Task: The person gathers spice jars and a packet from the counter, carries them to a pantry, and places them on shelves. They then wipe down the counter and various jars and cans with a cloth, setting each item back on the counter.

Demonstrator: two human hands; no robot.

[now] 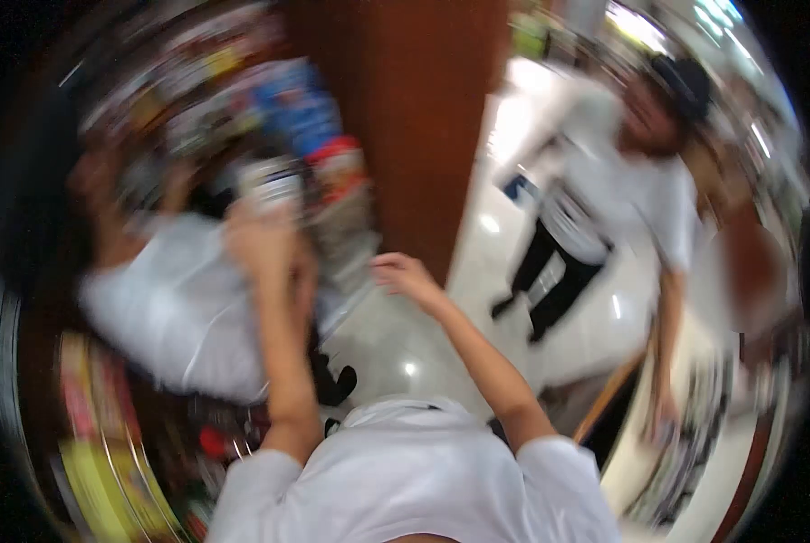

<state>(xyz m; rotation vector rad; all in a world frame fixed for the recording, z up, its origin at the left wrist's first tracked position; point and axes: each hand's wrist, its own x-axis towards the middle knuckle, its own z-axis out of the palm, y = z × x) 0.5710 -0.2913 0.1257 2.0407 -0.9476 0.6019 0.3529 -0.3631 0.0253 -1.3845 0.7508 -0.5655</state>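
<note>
My left hand (264,242) is raised in front of me at centre-left, its fingers wrapped round a white container (273,185) with dark bands. The container looks upright, but blur hides its label. My right hand (407,277) is held out over the pale floor, with its fingers curled together. Whether anything small lies within those fingers cannot be made out. A brown panel (423,136) stands beyond and between my two hands.
A person in white (183,308) is close on the left, beside blurred shelves with colourful packages (296,104). Another person (640,181) in a white shirt and dark cap stands at the right. Shiny floor (405,348) lies between them.
</note>
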